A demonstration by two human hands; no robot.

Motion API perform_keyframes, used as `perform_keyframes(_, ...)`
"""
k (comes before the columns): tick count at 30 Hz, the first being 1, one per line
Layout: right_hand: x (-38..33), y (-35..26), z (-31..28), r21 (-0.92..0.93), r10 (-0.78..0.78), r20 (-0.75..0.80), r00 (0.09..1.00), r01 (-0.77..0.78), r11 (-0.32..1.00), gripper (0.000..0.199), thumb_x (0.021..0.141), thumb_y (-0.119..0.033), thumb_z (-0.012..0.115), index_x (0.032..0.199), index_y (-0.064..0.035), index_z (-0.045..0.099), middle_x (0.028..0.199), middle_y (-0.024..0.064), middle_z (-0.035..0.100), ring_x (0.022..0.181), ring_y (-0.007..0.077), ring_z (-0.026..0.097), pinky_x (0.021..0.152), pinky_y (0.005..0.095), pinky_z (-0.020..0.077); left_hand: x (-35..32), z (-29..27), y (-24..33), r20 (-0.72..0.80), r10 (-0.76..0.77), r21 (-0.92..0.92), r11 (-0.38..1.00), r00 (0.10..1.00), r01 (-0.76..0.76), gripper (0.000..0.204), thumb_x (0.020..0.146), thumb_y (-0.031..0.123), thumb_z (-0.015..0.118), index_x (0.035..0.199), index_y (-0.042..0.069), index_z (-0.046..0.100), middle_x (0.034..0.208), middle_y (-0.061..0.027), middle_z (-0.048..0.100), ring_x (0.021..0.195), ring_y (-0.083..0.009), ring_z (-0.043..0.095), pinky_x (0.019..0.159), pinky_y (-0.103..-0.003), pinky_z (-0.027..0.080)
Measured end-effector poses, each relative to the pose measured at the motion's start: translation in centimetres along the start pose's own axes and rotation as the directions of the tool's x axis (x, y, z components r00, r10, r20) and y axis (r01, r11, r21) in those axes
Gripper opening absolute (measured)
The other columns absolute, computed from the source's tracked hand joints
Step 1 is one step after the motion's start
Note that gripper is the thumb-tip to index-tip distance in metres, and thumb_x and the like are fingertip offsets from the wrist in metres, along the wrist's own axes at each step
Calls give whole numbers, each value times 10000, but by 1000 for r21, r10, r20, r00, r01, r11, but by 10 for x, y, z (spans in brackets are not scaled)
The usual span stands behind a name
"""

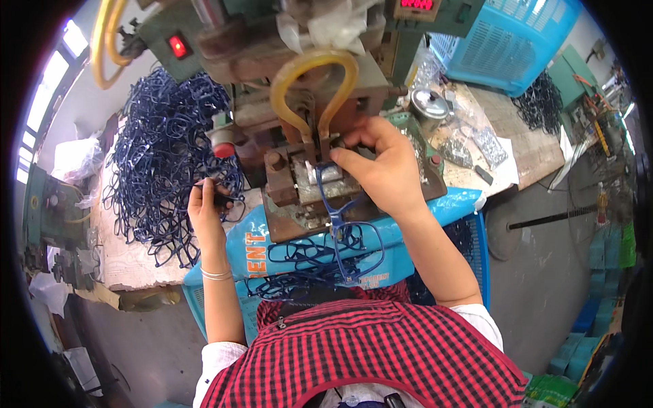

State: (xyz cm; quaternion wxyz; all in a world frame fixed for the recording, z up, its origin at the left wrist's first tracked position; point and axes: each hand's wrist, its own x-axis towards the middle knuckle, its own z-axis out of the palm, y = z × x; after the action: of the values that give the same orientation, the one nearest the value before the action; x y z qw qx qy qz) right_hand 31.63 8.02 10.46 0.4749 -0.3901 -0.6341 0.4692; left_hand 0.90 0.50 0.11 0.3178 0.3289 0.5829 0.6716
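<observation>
A blue eyeglass frame (335,219) hangs down from the metal fixture (299,178) of a bench machine, its upper end resting at the fixture under two upright metal jaws. My right hand (384,163) is closed in a pinch right beside those jaws; whatever lies between thumb and finger is too small to tell. A thick yellow tube (350,68) loops above the jaws. At the edge of a big heap of dark blue eyeglass frames (160,146), my left hand (206,207) has its fingers curled around a dark thing, mostly hidden.
More frames (306,262) lie on a blue plastic bag (238,234) across my lap, over a blue basket (484,251). A red button (223,149) sticks out left of the fixture. On the right bench stand a metal pot (430,103), small bags of parts (490,146) and a blue crate (510,51).
</observation>
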Motion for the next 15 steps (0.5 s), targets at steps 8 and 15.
perform_keyframes(8,-4,-10,14,274,12,75,997,-32,961,610,830,8,729,1388,54,485,940,69,716,948,128,647,904,284,492,-28,69,141,201,742,-250,670,640,-699,250,1105,195,492,1188,-29,568,870,-138,667,735,-165,628,585,-278,539)
perform_keyframes(15,-29,-18,8,180,-76,71,995,63,982,586,868,32,682,1425,44,499,1201,115,695,1154,165,625,1039,322,458,-52,86,155,202,646,-99,761,736,-641,223,1089,145,489,1177,-44,568,888,-146,683,680,-174,658,562,-264,530)
